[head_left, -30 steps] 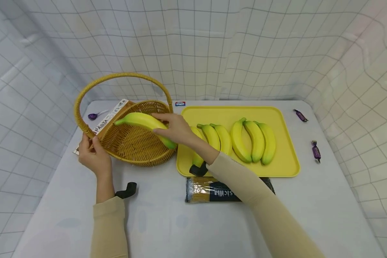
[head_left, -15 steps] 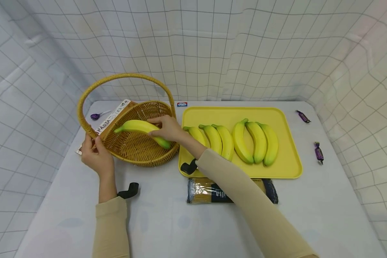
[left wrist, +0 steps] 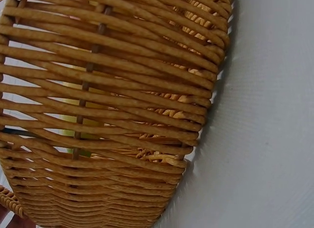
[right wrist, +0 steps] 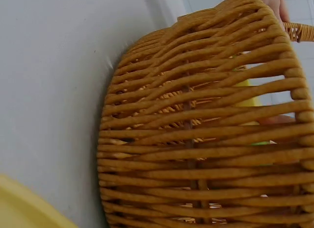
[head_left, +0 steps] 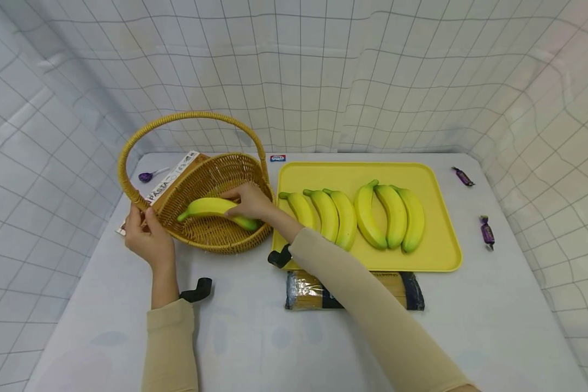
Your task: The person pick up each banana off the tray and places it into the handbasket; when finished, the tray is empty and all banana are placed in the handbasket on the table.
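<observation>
With its thumb and fingers my left hand (head_left: 149, 237) grips the rim of a wicker basket (head_left: 225, 245), where the tall handle joins it. Inside that basket my right hand (head_left: 250, 202) holds a yellow banana (head_left: 203, 207) with green ends, its stem pointing left. Both wrist views are mostly filled by the basket's woven side (left wrist: 98, 115). Through the gaps in the right wrist view, a bit of the banana (right wrist: 248, 98) shows. Right of the basket, several more bananas (head_left: 394, 209) lie side by side on a yellow tray (head_left: 436, 245).
A pasta box (head_left: 169, 182) leans behind the basket's left side, near a purple lollipop (head_left: 147, 177). In front of the tray lies a pack of spaghetti (head_left: 306, 291), partly under the right sleeve. Wrapped candies (head_left: 487, 231) sit at the right, and a small red-blue piece (head_left: 277, 158) at the back.
My right hand has lowered the banana from above the rim down into the basket. The left hand keeps its hold on the basket. The whole view has shifted slightly.
</observation>
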Demonstrator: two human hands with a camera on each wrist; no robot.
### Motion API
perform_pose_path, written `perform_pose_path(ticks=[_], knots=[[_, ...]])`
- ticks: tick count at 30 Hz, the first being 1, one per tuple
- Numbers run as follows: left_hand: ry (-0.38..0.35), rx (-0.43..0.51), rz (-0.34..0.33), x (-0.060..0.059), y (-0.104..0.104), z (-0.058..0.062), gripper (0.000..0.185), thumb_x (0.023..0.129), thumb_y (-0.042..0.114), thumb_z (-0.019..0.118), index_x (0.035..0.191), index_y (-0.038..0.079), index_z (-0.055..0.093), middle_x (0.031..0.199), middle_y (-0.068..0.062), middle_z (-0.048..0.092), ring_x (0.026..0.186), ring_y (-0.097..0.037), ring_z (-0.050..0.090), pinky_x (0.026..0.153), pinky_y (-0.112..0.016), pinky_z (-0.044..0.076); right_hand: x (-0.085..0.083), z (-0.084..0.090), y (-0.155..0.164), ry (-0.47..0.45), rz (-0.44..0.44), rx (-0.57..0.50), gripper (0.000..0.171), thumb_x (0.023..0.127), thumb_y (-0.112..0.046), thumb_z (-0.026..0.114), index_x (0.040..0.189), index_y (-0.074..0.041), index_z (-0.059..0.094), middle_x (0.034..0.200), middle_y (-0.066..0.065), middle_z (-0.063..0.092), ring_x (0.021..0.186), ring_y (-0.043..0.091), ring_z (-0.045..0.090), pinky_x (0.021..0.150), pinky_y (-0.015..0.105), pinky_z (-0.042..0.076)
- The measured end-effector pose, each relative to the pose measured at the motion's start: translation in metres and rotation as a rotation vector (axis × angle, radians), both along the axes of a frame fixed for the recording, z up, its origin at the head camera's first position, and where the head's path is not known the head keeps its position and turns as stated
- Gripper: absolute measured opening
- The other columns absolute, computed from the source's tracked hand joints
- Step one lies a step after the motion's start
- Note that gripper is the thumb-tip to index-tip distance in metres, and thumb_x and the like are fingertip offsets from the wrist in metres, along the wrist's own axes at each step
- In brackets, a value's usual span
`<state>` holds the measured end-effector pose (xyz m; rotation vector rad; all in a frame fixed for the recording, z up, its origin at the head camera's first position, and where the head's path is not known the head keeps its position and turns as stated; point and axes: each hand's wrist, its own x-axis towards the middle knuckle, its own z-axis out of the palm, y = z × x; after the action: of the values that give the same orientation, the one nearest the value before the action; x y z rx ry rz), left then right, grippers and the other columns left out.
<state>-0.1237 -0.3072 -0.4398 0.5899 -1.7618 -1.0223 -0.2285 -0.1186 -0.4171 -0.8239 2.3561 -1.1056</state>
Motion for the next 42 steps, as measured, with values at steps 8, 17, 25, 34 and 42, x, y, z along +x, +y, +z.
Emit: perform_pose_path(ticks=[8,17,25,34,42], knots=[[0.001,-0.009,0.002,-0.001,0.000,0.000,0.030,0.097,0.023,0.057,0.125,0.020,0.068,0.105,-0.010,0.070,0.086,0.009,0.050,0.072,-0.012,0.041,0.003,-0.003,-0.005,-0.041,-0.019,0.029,0.050,0.085,-0.019,0.076,0.133,-0.016,0.063,0.134,-0.001,0.063,0.120,0.017,0.058,0.096,0.026,0.047],[0.011,0.004,0.014,0.000,0.000,0.000,0.030,0.097,0.021,0.058,0.125,0.020,0.069,0.100,0.001,0.067,0.086,0.009,0.050,0.072,-0.013,0.040,0.004,-0.008,-0.009,-0.062,0.014,0.076,0.053,0.081,-0.015,0.079,0.132,-0.015,0.063,0.132,0.000,0.064,0.122,0.017,0.057,0.099,0.026,0.046],[0.018,-0.002,0.017,-0.001,-0.002,-0.004,0.029,0.096,0.019,0.058,0.123,0.017,0.070,0.100,0.001,0.067,0.086,0.008,0.049,0.072,-0.013,0.038,0.004,-0.009,-0.010,-0.086,0.023,0.076,0.052,0.083,-0.015,0.078,0.132,-0.012,0.063,0.129,0.003,0.066,0.118,0.016,0.060,0.095,0.023,0.047],[0.004,-0.007,0.041,-0.003,-0.001,-0.005,0.030,0.097,0.014,0.056,0.124,0.012,0.069,0.102,-0.008,0.068,0.084,0.010,0.046,0.072,-0.012,0.037,0.005,-0.008,-0.009,-0.107,0.045,0.069,0.049,0.084,-0.012,0.076,0.131,-0.010,0.063,0.127,0.005,0.067,0.114,0.016,0.061,0.089,0.021,0.048],[0.014,-0.012,0.030,0.001,0.014,0.011,0.030,0.097,0.009,0.054,0.123,0.003,0.067,0.104,-0.019,0.066,0.084,0.010,0.044,0.072,-0.011,0.036,0.005,-0.007,-0.006,-0.120,0.032,0.054,0.051,0.086,-0.014,0.074,0.135,-0.012,0.060,0.133,0.005,0.063,0.120,0.019,0.058,0.093,0.025,0.048]])
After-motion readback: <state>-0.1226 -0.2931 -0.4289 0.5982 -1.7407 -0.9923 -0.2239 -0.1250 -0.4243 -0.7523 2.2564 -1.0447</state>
